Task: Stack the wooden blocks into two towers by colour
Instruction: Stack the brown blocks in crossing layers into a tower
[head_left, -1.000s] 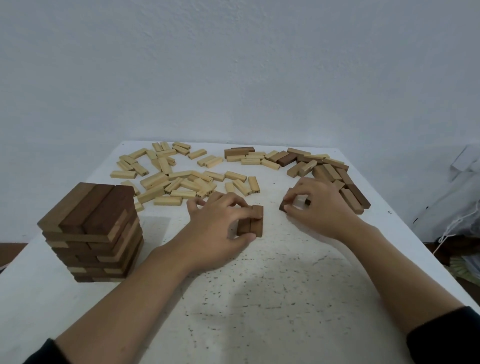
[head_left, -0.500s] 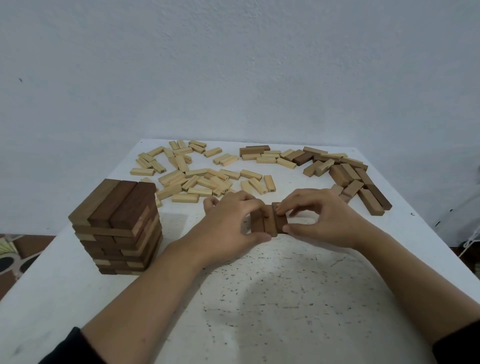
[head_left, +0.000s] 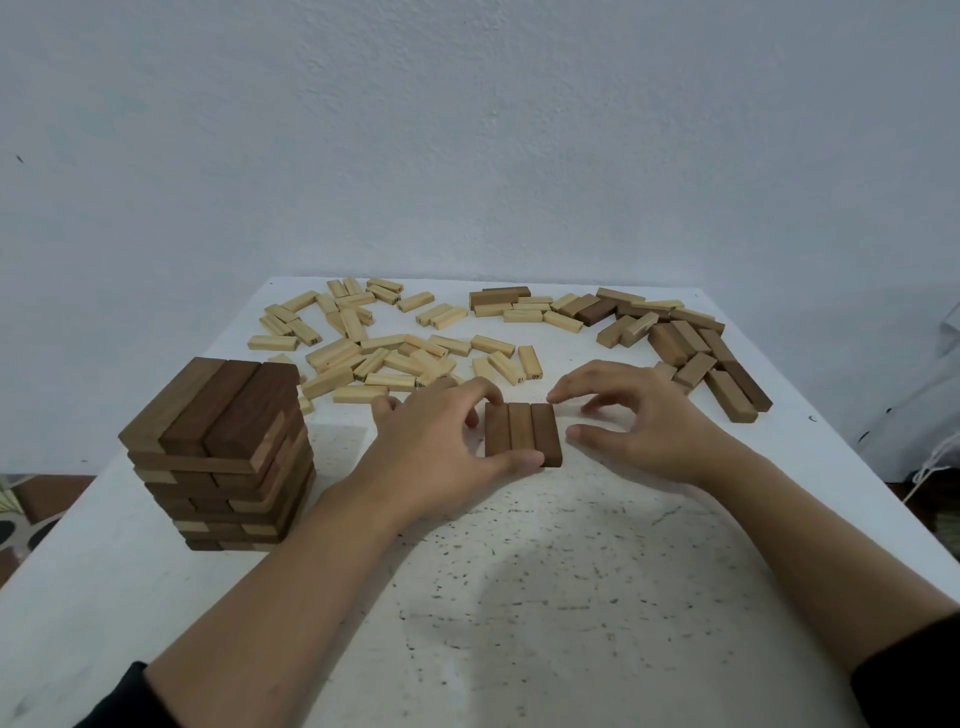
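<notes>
Three dark brown blocks (head_left: 523, 434) lie side by side flat on the white table (head_left: 519, 597), forming one row. My left hand (head_left: 441, 447) grips this row, index finger at its far end and thumb at its near end. My right hand (head_left: 639, 421) hovers just right of the row with fingers relaxed, holding nothing. A tall tower of dark blocks (head_left: 221, 452) stands at the left. Loose light blocks (head_left: 384, 348) lie scattered behind the hands, and loose dark blocks (head_left: 701, 353) lie at the back right.
A plain wall rises behind the table's far edge. The table's right edge runs close to the dark pile. A few light blocks (head_left: 524, 312) are mixed among the dark ones at the back.
My right hand brought a third dark block from the right pile, set it against the two under my left hand, and has let go and drawn slightly right.
</notes>
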